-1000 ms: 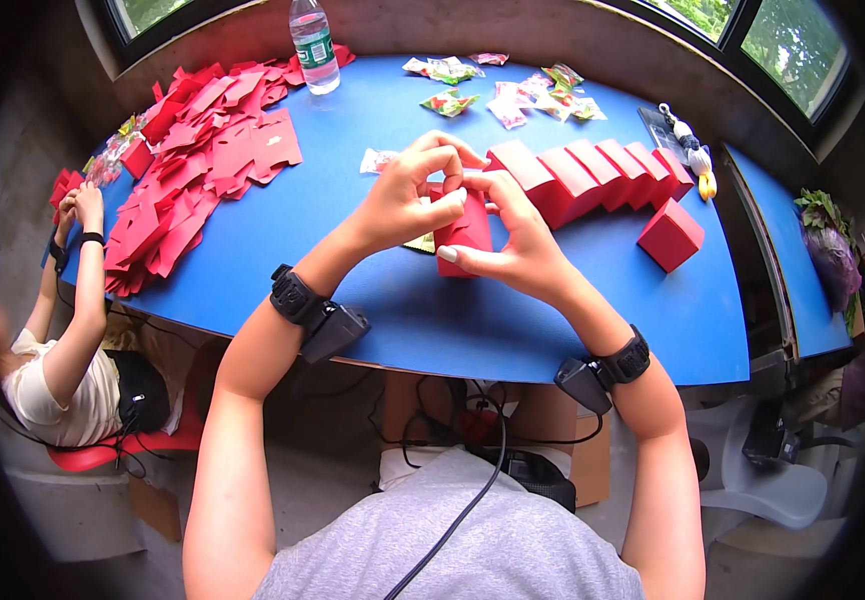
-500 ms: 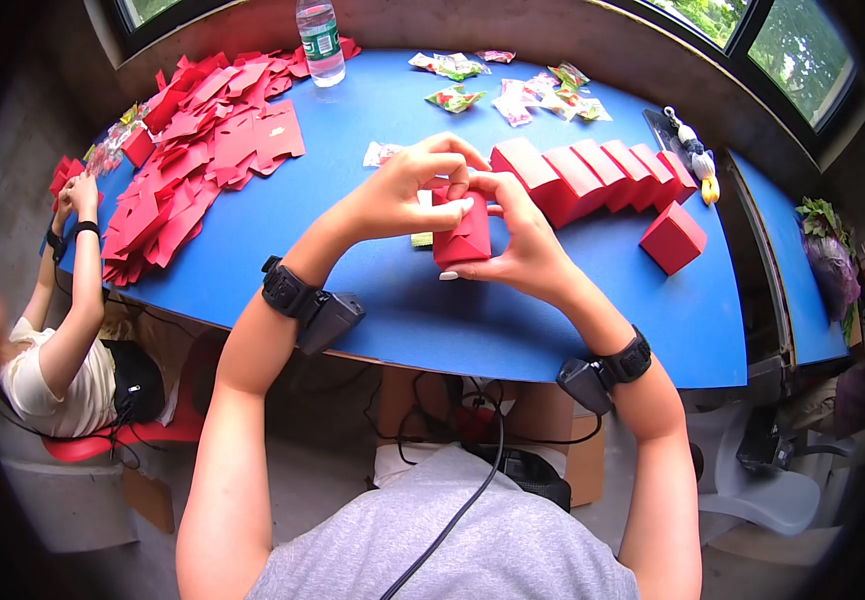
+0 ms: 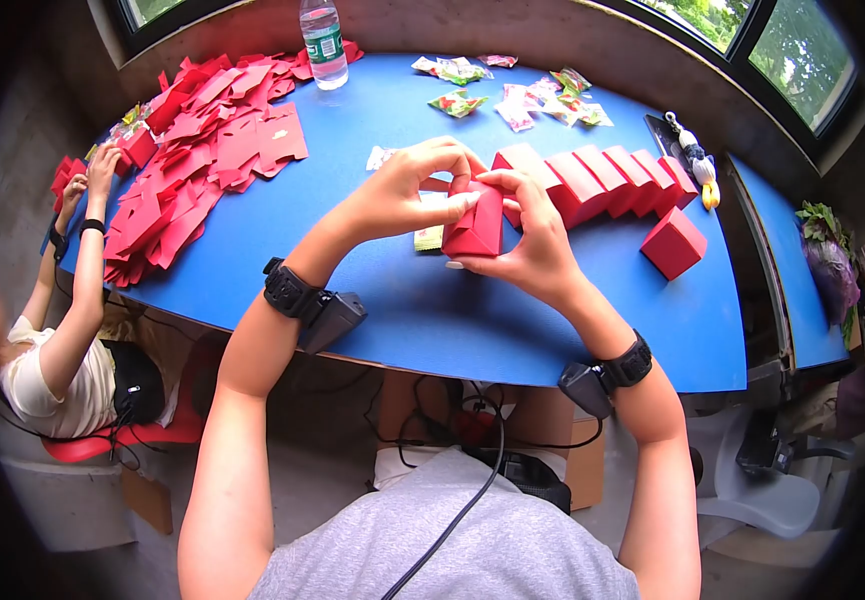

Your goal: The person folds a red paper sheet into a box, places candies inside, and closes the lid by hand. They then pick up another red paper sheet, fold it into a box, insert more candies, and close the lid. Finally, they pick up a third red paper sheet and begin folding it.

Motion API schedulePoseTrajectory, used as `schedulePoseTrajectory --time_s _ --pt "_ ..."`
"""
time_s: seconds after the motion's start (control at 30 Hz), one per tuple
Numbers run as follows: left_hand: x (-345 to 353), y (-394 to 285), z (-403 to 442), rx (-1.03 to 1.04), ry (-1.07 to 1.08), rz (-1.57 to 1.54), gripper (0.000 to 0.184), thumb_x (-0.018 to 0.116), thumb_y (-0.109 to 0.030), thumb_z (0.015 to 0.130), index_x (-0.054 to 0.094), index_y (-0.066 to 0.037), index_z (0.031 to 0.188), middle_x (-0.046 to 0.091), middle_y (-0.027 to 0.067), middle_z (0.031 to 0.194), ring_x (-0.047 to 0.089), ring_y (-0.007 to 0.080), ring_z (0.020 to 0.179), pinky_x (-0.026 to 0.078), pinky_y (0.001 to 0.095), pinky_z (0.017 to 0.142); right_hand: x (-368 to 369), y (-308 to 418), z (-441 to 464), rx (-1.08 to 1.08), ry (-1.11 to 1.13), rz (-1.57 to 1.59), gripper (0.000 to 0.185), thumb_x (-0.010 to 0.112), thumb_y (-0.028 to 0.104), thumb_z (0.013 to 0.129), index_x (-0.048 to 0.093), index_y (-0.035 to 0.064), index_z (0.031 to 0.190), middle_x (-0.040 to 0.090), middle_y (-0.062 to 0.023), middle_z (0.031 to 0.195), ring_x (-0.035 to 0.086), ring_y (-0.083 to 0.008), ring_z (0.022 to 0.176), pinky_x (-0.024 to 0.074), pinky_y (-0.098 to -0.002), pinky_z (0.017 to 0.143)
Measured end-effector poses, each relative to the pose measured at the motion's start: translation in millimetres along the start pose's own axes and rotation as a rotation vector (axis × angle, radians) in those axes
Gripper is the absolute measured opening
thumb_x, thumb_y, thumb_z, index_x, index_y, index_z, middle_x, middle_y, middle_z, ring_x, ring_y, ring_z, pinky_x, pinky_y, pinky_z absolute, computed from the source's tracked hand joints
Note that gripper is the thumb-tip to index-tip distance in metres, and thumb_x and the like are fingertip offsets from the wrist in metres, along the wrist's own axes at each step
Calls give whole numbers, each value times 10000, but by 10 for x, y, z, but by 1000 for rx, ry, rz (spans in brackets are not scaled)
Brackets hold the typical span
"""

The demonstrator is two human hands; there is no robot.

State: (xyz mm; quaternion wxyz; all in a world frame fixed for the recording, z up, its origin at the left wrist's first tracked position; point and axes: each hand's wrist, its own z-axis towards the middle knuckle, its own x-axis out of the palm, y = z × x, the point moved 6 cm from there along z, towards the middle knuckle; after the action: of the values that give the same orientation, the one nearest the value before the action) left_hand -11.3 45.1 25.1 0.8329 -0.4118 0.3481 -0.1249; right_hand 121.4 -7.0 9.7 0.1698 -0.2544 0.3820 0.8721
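Between my two hands is a small red box (image 3: 473, 229), held above the blue table (image 3: 392, 310). My left hand (image 3: 402, 195) pinches the folded flap at the top of the box with thumb and fingers. My right hand (image 3: 537, 240) wraps round the right side, its thumb under the lower edge and its index finger at the top. Just left of the box a small yellow-green packet (image 3: 429, 238) lies partly hidden. To the right, a slanting row of red boxes (image 3: 577, 190) stands close to my right hand, with a single red box (image 3: 673, 244) in front of it.
A heap of flat red card pieces (image 3: 192, 160) covers the table's left part. A water bottle (image 3: 323, 45) and wrapped candies (image 3: 552, 100) are at the back. A keychain (image 3: 692, 155) lies at the right. Another person (image 3: 77, 330) sits at the left, hands near red boxes.
The held box has shifted slightly right, and its top flap lies more folded down under my fingers. The other person's hands have moved apart and toward the packets.
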Motion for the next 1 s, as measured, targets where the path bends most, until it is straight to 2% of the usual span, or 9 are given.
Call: schedulePoseTrajectory --time_s 0.33,0.37,0.4,0.47,0.5,0.6,0.73,0.77,1.0 --pt "136 284 -21 -204 36 -167 541 646 -277 864 357 -63 1268 426 138 1289 466 219 1176 418 401 984 -21 -39 0 36 -65 128 789 869 287 588 443 1 1188 508 -149 1132 538 -262 1056 469 -363 890" --pt "152 268 -19 -187 77 -414 883 751 -428 740 267 -69 1385 331 154 1394 394 260 1270 331 429 1060 -36 -67 -1 111 -87 273 798 872 289 590 441 -3 1195 508 -138 1134 544 -234 1053 473 -350 887" --pt "128 256 -19 -185 74 -416 883 751 -428 740 267 -69 1385 331 154 1394 394 260 1270 331 429 1060 -51 -97 -6 187 -73 441 724 826 286 680 433 -3 1215 508 -118 1138 540 -185 1056 480 -325 879" --pt "46 0 -20 183 89 -248 1269 838 -547 493 145 -82 1449 216 155 1480 279 295 1356 245 457 1105 -49 -165 -6 336 -110 846 636 729 329 794 416 5 1242 507 -113 1147 533 -179 1065 483 -327 871" --pt "30 -79 -23 197 101 -168 1500 837 -588 296 45 -93 1469 122 150 1520 186 296 1395 183 470 1126 -28 -223 -20 411 -98 918 538 551 402 913 394 30 1268 508 -109 1174 539 -177 1065 472 -329 891" --pt "159 -261 -70 308 176 169 1336 904 -438 420 149 -94 1468 146 147 1521 193 295 1394 177 444 1126 128 -284 -81 671 40 1233 532 414 460 959 375 49 1296 507 -104 1202 541 -178 1082 446 -332 933" --pt "235 -297 -75 241 226 65 1037 874 -242 515 345 -126 1400 319 145 1418 313 315 1325 280 424 1092 136 -198 -91 683 41 1214 508 322 443 989 377 61 1321 498 -108 1253 513 -182 1152 420 -324 975" --pt "213 -335 -66 249 180 84 805 802 -167 597 439 -110 1313 414 138 1327 401 301 1248 334 408 1049 126 -206 -95 666 75 1135 526 289 453 990 372 57 1325 490 -116 1268 537 -195 1130 458 -348 939" --pt "137 -36 -44 -53 112 -28 511 587 -78 795 430 -58 1280 472 106 1258 512 195 1134 403 383 999 156 -324 -126 693 274 863 718 266 592 937 350 6 1343 557 -158 1168 600 -246 1029 550 -388 753"
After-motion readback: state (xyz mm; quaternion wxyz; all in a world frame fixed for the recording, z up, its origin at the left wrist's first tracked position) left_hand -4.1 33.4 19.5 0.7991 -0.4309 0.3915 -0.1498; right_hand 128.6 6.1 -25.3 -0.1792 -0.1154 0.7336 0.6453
